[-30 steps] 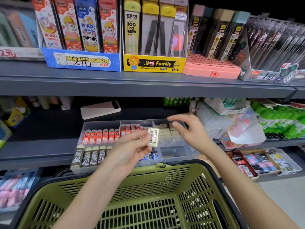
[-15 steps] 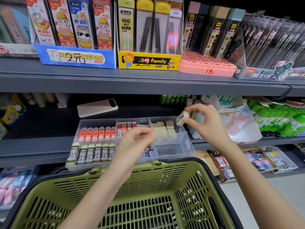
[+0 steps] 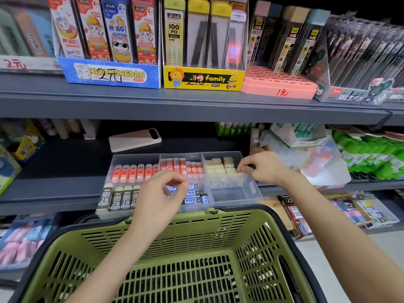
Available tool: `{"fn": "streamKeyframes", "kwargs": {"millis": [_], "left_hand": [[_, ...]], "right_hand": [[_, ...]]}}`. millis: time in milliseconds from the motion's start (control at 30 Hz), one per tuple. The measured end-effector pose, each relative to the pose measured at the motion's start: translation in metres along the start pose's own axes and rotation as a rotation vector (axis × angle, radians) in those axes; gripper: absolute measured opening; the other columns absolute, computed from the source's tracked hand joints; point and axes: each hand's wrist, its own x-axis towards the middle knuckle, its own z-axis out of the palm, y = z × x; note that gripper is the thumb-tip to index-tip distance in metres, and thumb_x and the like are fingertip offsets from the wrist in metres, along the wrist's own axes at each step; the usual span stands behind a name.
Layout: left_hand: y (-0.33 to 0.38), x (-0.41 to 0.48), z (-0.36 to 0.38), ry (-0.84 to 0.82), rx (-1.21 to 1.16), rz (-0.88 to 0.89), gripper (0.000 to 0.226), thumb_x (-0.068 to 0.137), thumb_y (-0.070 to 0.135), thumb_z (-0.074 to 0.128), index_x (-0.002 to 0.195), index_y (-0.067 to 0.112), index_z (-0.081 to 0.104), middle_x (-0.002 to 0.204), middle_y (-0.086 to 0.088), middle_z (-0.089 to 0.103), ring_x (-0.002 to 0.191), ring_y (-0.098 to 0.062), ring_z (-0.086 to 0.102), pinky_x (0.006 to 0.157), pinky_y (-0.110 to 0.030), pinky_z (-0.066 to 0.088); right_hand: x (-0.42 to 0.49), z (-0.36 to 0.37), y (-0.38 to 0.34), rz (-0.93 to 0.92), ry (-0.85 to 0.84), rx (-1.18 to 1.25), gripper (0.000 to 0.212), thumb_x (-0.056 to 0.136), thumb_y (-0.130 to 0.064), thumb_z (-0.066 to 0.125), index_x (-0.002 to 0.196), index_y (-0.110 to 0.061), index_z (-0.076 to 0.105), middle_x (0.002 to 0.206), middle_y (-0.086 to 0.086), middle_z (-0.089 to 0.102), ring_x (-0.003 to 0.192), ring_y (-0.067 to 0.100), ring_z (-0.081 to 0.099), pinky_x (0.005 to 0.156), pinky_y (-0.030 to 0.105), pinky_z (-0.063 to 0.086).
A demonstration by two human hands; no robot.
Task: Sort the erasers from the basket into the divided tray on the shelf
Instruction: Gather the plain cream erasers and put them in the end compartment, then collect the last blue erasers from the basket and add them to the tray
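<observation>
A clear divided tray (image 3: 254, 190) sits on the middle shelf. It holds orange erasers (image 3: 133, 172), red-and-white erasers (image 3: 183, 166), cream erasers (image 3: 218, 168), 2B erasers (image 3: 115, 197) and blue erasers (image 3: 192, 196), each sort in its own compartment. My right hand (image 3: 263, 167) reaches over the tray's right wall and pinches a cream eraser at the right end of the cream rows. My left hand (image 3: 160, 199) hovers over the blue compartment, fingers loosely curled and holding nothing. The green basket (image 3: 240, 217) is below my arms, right in front of the tray.
A pale power bank (image 3: 134, 139) lies behind the tray. The upper shelf's edge (image 3: 196, 108) overhangs it, carrying boxed pencil leads. Plastic-wrapped goods (image 3: 314, 162) and green glue sticks (image 3: 371, 156) crowd the shelf right of the tray. Packaged stationery (image 3: 354, 211) fills the shelf below.
The cream eraser passed from my left hand to my right. My right hand then carried it down to the cream compartment's right end. My left hand dropped a little, with nothing in it.
</observation>
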Motion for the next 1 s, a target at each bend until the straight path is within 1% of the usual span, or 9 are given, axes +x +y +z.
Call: {"fn": "streamKeyframes", "kwargs": {"millis": [67,167,233,300,400,500,633,800,1000], "left_hand": [[0.0,0.0,0.0,0.002,0.004,0.003,0.016,0.084,0.008,0.065,0.077,0.023,0.067,0.084,0.014,0.066,0.082,-0.001,0.058,0.071,-0.017,0.045],[-0.002,-0.001,0.001,0.008,0.03,0.009,0.014,0.084,0.009,0.066,0.079,0.022,0.068,0.084,0.014,0.065,0.082,-0.001,0.057,0.074,-0.024,0.048],[-0.003,-0.002,0.001,0.017,0.049,0.02,0.013,0.083,0.008,0.066,0.079,0.021,0.069,0.085,0.015,0.064,0.082,-0.001,0.057,0.074,-0.026,0.048],[-0.005,-0.003,0.001,0.023,0.062,0.036,0.014,0.083,0.007,0.067,0.078,0.021,0.068,0.084,0.016,0.063,0.083,0.0,0.056,0.074,-0.023,0.046],[-0.008,-0.003,0.0,0.031,0.073,0.052,0.016,0.082,0.007,0.068,0.077,0.022,0.068,0.083,0.017,0.062,0.084,0.001,0.054,0.07,-0.016,0.043],[-0.012,-0.003,-0.001,0.032,0.089,0.067,0.018,0.082,0.007,0.068,0.076,0.024,0.067,0.082,0.016,0.061,0.083,-0.002,0.054,0.07,-0.022,0.045],[-0.016,-0.004,-0.002,0.028,0.115,0.071,0.017,0.081,0.008,0.068,0.076,0.024,0.067,0.083,0.017,0.06,0.082,-0.003,0.054,0.068,-0.014,0.041],[-0.018,-0.005,-0.001,0.026,0.123,0.056,0.018,0.082,0.007,0.068,0.075,0.024,0.066,0.083,0.016,0.06,0.079,-0.003,0.053,0.068,-0.014,0.04],[-0.015,-0.004,-0.001,0.035,0.128,0.066,0.017,0.081,0.004,0.068,0.075,0.02,0.067,0.082,0.015,0.06,0.079,-0.002,0.052,0.067,-0.011,0.037]], "right_hand": [[0.0,0.002,0.001,0.01,0.08,0.008,0.022,0.093,-0.029,0.048,0.096,-0.033,0.07,0.093,-0.007,0.07,0.109,0.017,0.05,0.096,0.032,0.021],[0.008,0.008,-0.002,0.072,0.193,-0.048,0.028,0.095,-0.034,0.043,0.107,-0.03,0.068,0.102,-0.004,0.07,0.116,0.02,0.047,0.096,0.032,0.021],[0.016,0.013,-0.006,0.094,0.172,-0.096,0.032,0.095,-0.035,0.041,0.117,-0.027,0.063,0.106,-0.001,0.069,0.118,0.021,0.046,0.097,0.032,0.018],[0.025,0.018,-0.01,0.097,0.115,-0.153,0.034,0.095,-0.035,0.041,0.123,-0.023,0.055,0.103,0.004,0.067,0.113,0.024,0.049,0.096,0.034,0.019],[0.035,0.024,-0.012,0.127,0.105,-0.199,0.03,0.091,-0.035,0.046,0.114,-0.017,0.051,0.094,0.007,0.065,0.1,0.026,0.054,0.092,0.035,0.022],[0.037,0.033,-0.016,0.256,0.158,-0.209,0.029,0.087,-0.037,0.05,0.104,-0.014,0.051,0.088,0.007,0.066,0.097,0.026,0.057,0.094,0.036,0.025],[0.036,0.041,-0.022,0.357,0.131,-0.144,0.032,0.092,-0.044,0.043,0.1,-0.018,0.06,0.092,0.005,0.069,0.095,0.025,0.06,0.09,0.036,0.027],[0.037,0.039,-0.026,0.461,0.048,0.092,0.034,0.093,-0.045,0.043,0.112,-0.026,0.064,0.118,0.001,0.063,0.11,0.025,0.055,0.101,0.041,0.026],[0.034,0.034,-0.023,0.426,-0.005,0.163,0.031,0.093,-0.043,0.042,0.115,-0.035,0.062,0.123,0.001,0.061,0.113,0.026,0.053,0.096,0.04,0.029]]}}
